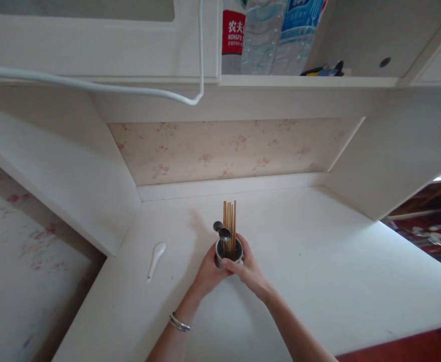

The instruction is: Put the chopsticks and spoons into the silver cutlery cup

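Observation:
Both my hands are wrapped round a small cup (239, 258) with a white rim, over the white desk top. Several wooden chopsticks (230, 216) and two dark metal spoons (224, 235) stand upright in it. My left hand (210, 273) grips the cup's left side, a silver bracelet on its wrist. On the other side my right hand (251, 269) holds it, the thumb lying across the front of the rim. To the left, apart from my hands, a white spoon (155, 260) lies on the desk. Whether the cup touches the surface I cannot tell.
Overhead, a shelf (311, 81) holds clear water bottles (262, 37) and a blue packet (299, 20). A white cable (130, 90) hangs across the upper left. Side panels and a floral back wall (220, 151) enclose the white desk (318, 271).

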Demonstrator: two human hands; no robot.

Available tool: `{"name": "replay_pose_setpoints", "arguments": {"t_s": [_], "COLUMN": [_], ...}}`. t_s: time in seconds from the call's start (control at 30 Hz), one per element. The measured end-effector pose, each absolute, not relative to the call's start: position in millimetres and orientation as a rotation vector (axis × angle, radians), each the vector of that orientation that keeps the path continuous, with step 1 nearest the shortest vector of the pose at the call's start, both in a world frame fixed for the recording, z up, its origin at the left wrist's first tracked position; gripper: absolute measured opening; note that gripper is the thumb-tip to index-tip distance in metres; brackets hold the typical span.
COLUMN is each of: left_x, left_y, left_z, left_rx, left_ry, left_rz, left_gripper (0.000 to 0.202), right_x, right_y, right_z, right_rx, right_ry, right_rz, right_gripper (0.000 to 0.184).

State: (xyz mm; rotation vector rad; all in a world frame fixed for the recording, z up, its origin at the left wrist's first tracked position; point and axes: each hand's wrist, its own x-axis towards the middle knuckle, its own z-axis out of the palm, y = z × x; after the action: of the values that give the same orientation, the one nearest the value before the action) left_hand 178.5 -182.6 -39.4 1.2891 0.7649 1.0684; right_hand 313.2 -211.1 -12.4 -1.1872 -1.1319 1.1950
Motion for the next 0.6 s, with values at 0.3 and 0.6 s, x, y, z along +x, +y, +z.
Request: {"name": "replay_pose_setpoints", "arguments": {"t_s": [0.3,0.6], "left_x": [153.0,15.6], "left_y": [-195.5,-174.2], "left_z": [-38.2,-20.7], "left_rx": [1.544,1.925], "left_ry": [1.022,2.166], "left_rz": [1.052,0.604], "left_gripper": [0.069,0.034], "right_x": [313.6,315.4], "right_y": [-208.3,-210.6], "right_z": [-47.0,-60.8], "right_rx": [-1.175,-1.294], "right_ry": [-1.248,-1.256], "right_rz": [1.018,0.946], "right_gripper": [0.074,0.077]}}
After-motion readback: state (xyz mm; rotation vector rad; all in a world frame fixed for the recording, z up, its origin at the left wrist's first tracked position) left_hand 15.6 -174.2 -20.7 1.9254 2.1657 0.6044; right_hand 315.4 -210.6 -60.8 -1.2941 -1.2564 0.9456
